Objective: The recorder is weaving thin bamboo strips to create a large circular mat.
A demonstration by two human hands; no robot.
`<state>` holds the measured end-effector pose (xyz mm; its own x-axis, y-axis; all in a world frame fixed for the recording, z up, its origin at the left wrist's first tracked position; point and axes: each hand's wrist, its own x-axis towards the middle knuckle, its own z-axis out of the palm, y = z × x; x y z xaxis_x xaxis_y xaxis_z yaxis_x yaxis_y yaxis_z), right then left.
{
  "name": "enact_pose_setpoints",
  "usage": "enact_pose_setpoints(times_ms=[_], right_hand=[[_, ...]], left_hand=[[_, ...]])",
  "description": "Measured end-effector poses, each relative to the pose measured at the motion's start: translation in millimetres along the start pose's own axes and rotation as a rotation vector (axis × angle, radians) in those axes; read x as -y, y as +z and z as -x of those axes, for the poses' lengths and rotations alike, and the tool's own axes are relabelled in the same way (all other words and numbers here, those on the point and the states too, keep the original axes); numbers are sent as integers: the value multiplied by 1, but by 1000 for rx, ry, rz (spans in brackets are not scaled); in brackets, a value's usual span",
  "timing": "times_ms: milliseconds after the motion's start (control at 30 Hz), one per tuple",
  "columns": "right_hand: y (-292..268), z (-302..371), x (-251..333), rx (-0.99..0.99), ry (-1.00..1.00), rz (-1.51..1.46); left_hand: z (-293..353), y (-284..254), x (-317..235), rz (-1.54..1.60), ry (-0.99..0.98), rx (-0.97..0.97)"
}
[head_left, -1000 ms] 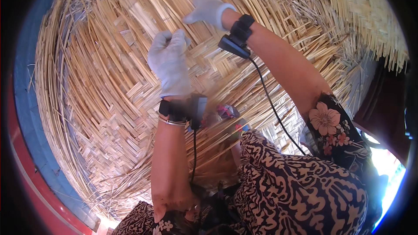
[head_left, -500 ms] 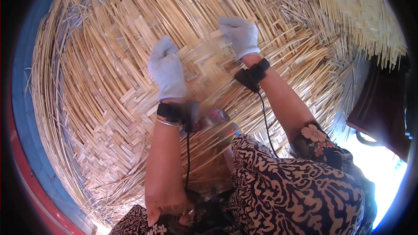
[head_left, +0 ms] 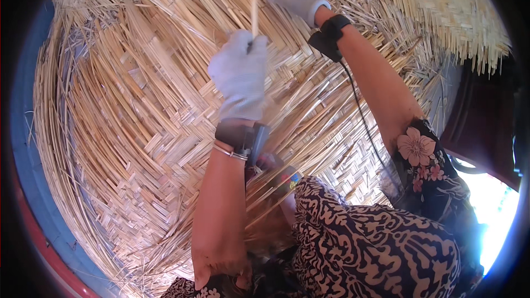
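A large woven mat [head_left: 165, 138] of pale split-reed strips spreads under both hands, with many loose strip ends fanning out. My left hand [head_left: 237, 77], in a light grey glove, is closed over the middle of the mat. A short pale reed strip [head_left: 254, 17] stands up out of its fist; its lower part is hidden in the fingers. Farther away and to the right, my right hand [head_left: 298, 1], gloved too, reaches over the loose strips with its fingers stretched out to the left. Slightly blurred, it shows nothing held.
Another woven piece [head_left: 441, 5] with a fringed edge lies at the far right. A blue surface [head_left: 41, 204] with a red edge [head_left: 41, 243] borders the left. My patterned clothing [head_left: 375, 243] covers the near side. Dark furniture [head_left: 480, 116] stands at the right, beside bright light.
My right hand has moved farther away, its fist now straightened out. My left hand has shifted right and slightly farther away, and a reed strip now shows upright in it.
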<state>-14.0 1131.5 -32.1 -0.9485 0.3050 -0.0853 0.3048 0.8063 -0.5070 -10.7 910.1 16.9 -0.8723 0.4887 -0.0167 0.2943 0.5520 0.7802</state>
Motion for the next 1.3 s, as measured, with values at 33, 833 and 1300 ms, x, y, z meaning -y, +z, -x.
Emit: enact_pose_setpoints(times_ms=[33, 833, 1300], right_hand=[[-1, -3, 0, -9, 136, -178], [-13, 19, 66, 286, 20, -303], [39, 202, 126, 8, -600, 111]], left_hand=[[-1, 1, 1, 78, -120, -74], [46, -63, 51, 876, -184, -389], [257, -172, 96, -489, 399, 171]])
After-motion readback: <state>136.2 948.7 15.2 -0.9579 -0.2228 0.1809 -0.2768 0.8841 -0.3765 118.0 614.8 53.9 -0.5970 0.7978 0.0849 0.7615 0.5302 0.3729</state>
